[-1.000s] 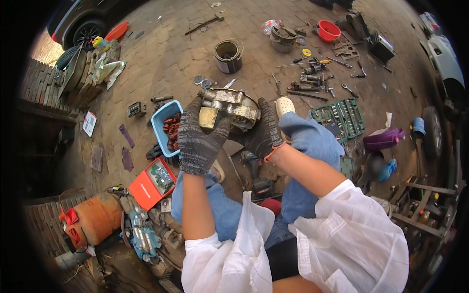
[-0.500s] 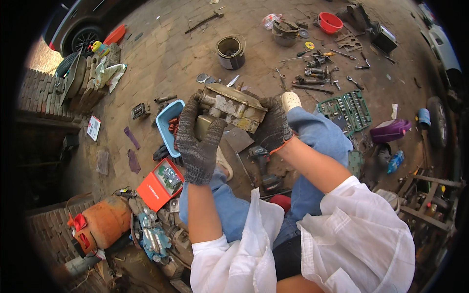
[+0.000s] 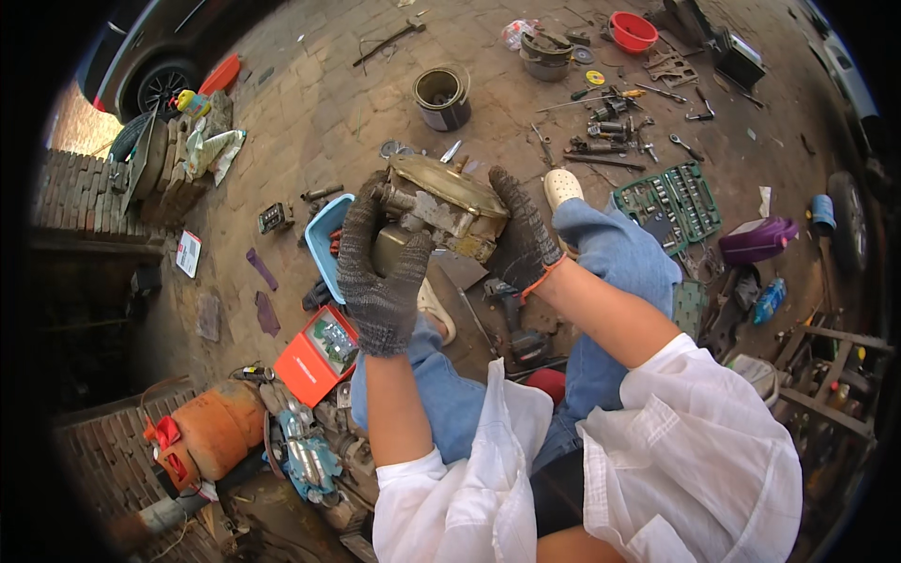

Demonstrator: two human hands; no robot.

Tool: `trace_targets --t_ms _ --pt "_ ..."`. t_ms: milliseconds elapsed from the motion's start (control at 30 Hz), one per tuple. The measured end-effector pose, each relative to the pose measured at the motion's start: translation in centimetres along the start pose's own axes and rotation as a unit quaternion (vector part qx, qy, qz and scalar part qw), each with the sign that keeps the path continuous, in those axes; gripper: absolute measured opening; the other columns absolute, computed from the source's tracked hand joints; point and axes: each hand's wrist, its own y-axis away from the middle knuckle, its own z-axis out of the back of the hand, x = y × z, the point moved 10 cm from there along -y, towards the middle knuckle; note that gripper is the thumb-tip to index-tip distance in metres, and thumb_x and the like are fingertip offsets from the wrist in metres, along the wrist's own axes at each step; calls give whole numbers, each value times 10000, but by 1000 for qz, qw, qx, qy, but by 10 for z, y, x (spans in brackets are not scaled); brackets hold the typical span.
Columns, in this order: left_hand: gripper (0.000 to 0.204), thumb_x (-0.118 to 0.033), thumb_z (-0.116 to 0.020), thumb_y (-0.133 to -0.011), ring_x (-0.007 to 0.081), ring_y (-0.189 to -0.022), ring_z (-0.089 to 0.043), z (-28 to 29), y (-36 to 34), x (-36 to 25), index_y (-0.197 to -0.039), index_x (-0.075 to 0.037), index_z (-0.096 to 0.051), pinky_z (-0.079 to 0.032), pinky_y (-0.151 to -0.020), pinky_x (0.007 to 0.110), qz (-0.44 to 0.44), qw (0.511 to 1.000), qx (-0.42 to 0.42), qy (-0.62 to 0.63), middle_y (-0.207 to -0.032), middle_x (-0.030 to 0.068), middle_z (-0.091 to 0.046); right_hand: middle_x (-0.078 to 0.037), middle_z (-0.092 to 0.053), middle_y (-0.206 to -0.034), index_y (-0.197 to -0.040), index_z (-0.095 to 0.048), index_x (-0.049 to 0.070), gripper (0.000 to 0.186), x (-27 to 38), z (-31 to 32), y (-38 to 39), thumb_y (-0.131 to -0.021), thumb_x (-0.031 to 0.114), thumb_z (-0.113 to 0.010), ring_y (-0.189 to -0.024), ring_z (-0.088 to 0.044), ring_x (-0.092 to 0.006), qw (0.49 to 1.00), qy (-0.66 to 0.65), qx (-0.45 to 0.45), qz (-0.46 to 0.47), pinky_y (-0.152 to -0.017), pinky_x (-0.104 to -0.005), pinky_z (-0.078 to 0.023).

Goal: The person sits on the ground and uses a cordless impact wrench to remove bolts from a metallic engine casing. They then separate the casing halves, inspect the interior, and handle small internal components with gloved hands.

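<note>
Raised above my lap is a greasy cast-metal housing (image 3: 460, 208) with a rounded flanged lid on top and a short pipe stub on its left side. My left hand (image 3: 383, 281), in a dark knitted glove, is wrapped round the stub end, its thumb across the near side. Against the right end presses my right hand (image 3: 524, 239), gloved with an orange cuff, fingers pointing up along the side. The housing hides part of that palm. Below, a cordless drill (image 3: 519, 338) lies on the ground between my legs.
Left of me are a blue basin (image 3: 324, 242), a red box (image 3: 310, 361) and an orange gas cylinder (image 3: 216, 427). Beyond the housing stands a metal bucket (image 3: 441, 98). To the right lie a green socket set (image 3: 671, 206), several loose tools and a purple jug (image 3: 758, 239).
The housing has tipped so more of its lid's top shows. My right fingers have straightened upward along its side. The left hand keeps its hold.
</note>
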Motion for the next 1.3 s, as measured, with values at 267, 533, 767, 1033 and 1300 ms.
trace_targets --t_ms 267,533,767,1033,1300 --pt "538 -114 -662 -737 254 -1208 -416 -12 -2 -44 -1234 -21 -480 -414 -926 364 -197 973 55 -106 -1303 149 -440 -155 -511 -1223 -1272 -414 45 500 0 -11 6 -865 318 -514 -1069 -544 -279 999 -36 10 -28 -932 -428 -441" --pt "344 -269 -457 -907 210 -1106 -492 35 -12 61 -1148 -40 -545 -447 -860 323 123 897 -152 397 -1217 121 -513 -185 -505 -1170 -1223 -399 -51 564 29 -25 13 -792 253 -599 -1047 -552 -286 990 126 14 64 -904 -426 -476" --pt "299 -271 -538 -871 220 -927 -583 -19 20 94 -1083 -63 -574 -481 -809 371 399 763 -166 481 -1034 83 -614 -169 -471 -1224 -1280 -360 9 580 19 -17 16 -831 324 -548 -1074 -526 -298 990 137 22 7 -906 -458 -461" --pt "407 -87 -742 -693 163 -758 -580 9 3 27 -1007 10 -502 -497 -659 283 166 953 -167 190 -889 95 -567 -119 -544 -1177 -1216 -472 66 477 4 53 -15 -912 419 -372 -1001 -563 -272 984 156 -85 -22 -868 -405 -483" --pt "525 -180 -799 -618 188 -818 -567 -4 -2 39 -1002 35 -511 -478 -739 312 192 970 -129 71 -910 133 -574 -88 -512 -1218 -1245 -437 86 376 -16 58 -9 -959 300 -320 -1064 -524 -214 984 140 -68 -81 -907 -336 -452"
